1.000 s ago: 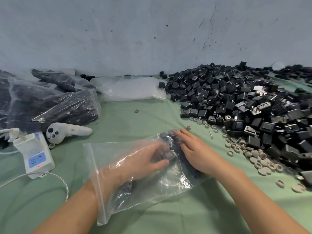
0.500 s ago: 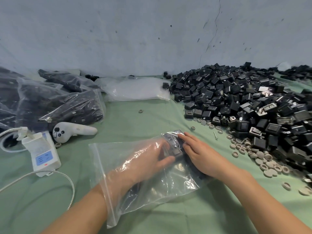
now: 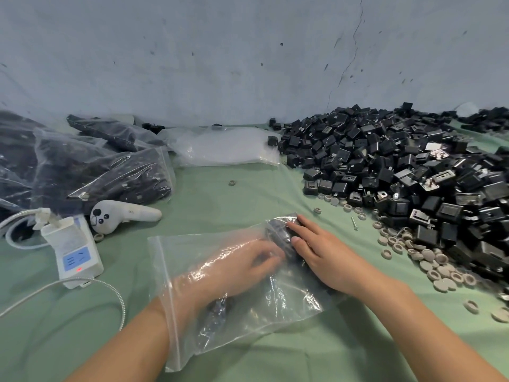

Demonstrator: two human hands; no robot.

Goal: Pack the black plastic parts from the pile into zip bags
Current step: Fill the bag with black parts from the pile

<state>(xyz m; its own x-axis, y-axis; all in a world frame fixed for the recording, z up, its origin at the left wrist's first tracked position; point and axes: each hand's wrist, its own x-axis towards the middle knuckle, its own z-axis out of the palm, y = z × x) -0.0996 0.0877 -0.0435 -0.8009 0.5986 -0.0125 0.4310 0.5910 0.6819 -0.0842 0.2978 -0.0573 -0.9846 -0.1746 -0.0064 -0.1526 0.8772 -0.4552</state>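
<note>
Clear plastic is the thing to manage here. The zip bag (image 3: pixel 289 299) lies flat on the green desk (image 3: pixel 220 199) close to the near edge, about midway along it. Its mouth faces the left edge and its closed end faces the pile (image 3: pixel 399 166), which runs along the right edge up to the far right corner.

The left grip (image 3: pixel 239 268) is inside the bag up to the wrist, fingers bent toward a small cluster of black parts (image 3: pixel 278 232) at the closed end. Through the glare I cannot tell whether they pinch a part or only push. The right grip (image 3: pixel 327 257) lies outside on top of the film, fingers straight and a little spread, pressing on the same cluster from the pile side.

The step, as I judge it, is seating the parts into the bag's bottom corner. To do it well:

- Hold the outside palm flat so the parts cannot slide back toward the zip strip (image 3: pixel 155 266).
- Let the inside fingers lay the parts level rather than in a heap, so the bag closes flat.
- Draw the inside wrist out slowly, since the film clings and could drag parts toward the mouth.
- Mind the beige caps (image 3: pixel 440 274) along the pile's near side, which should not be scooped in with the next handful.
</note>
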